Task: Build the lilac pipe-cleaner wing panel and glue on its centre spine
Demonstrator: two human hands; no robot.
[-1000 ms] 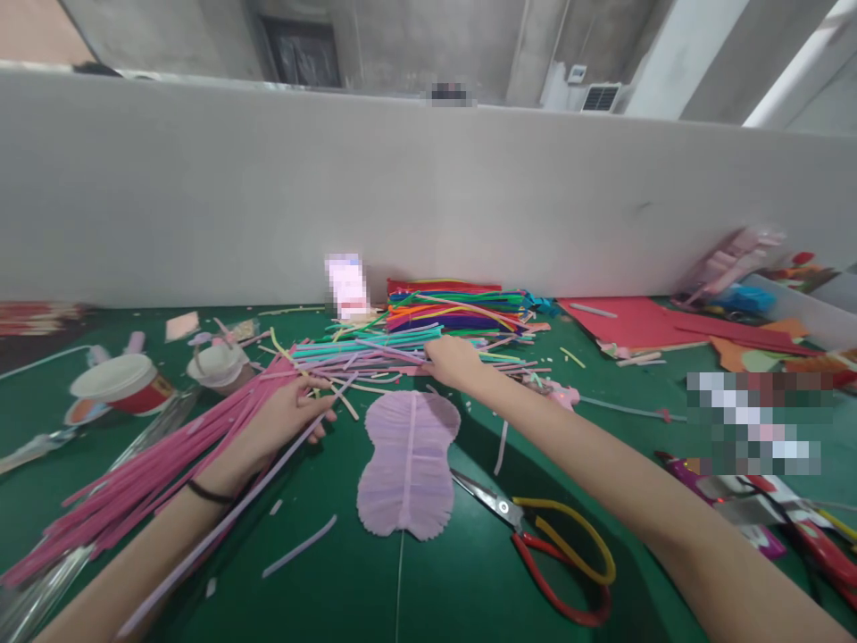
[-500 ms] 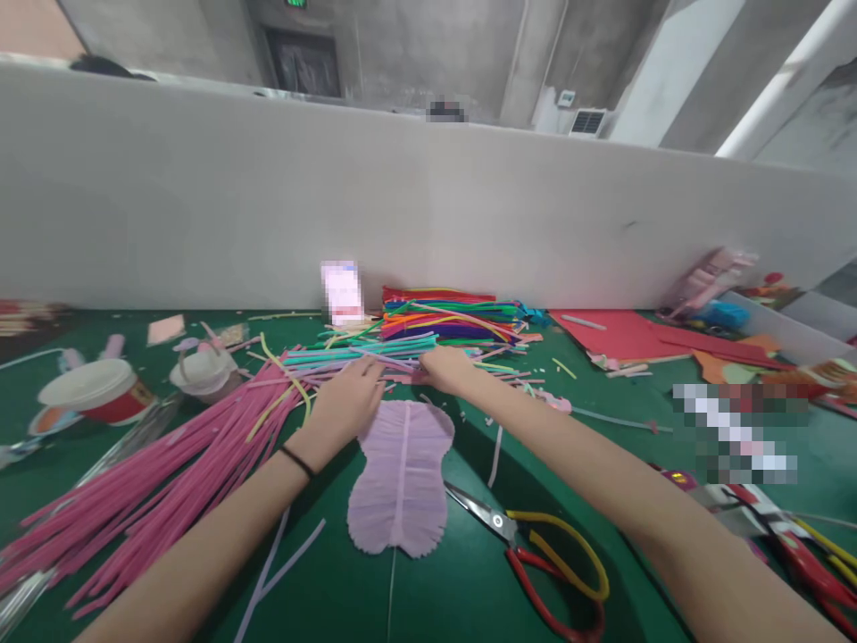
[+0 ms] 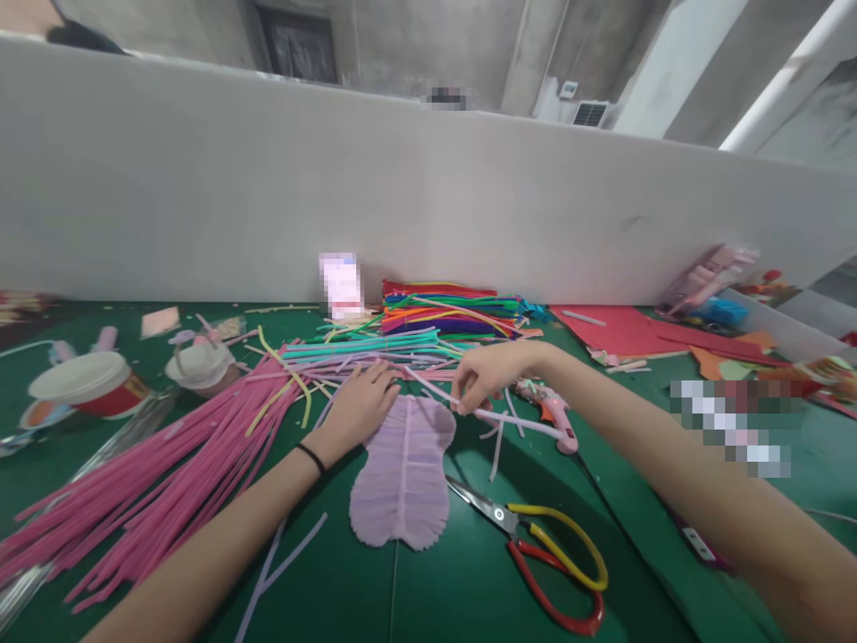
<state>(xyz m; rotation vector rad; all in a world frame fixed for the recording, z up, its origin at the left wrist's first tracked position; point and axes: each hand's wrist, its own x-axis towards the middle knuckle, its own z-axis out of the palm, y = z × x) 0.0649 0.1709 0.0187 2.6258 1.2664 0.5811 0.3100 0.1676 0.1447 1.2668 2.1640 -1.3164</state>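
My right hand [image 3: 492, 373] is closed in a pinch on a light purple pipe cleaner [image 3: 526, 423], which slants from the pile down to the right. My left hand [image 3: 367, 397] lies flat with its fingers stretched over purple pipe cleaners [image 3: 328, 359] at the pile's front. Just below it sits a pale purple, ruffled, butterfly-like piece [image 3: 402, 482] with a ridge down its middle. Scissors [image 3: 501, 515] with one yellow and one red handle lie to the right of this piece, blades partly parted. Beyond my right hand is a pink glue gun [image 3: 561, 418], partly behind the pipe cleaner.
Bundles of coloured pipe cleaners [image 3: 448, 308] lie at the back, below a grey partition [image 3: 268, 196]. Long pink pipe cleaners [image 3: 180, 464] spread at left, near a paper cup [image 3: 90, 384]. A lit phone [image 3: 341, 288] leans at the back. Red sheets [image 3: 609, 332] lie at right.
My right hand has moved right and nearer from the pile, drawing out a light purple pipe cleaner. My left hand has stayed nearly in place. The glue gun now shows more fully.
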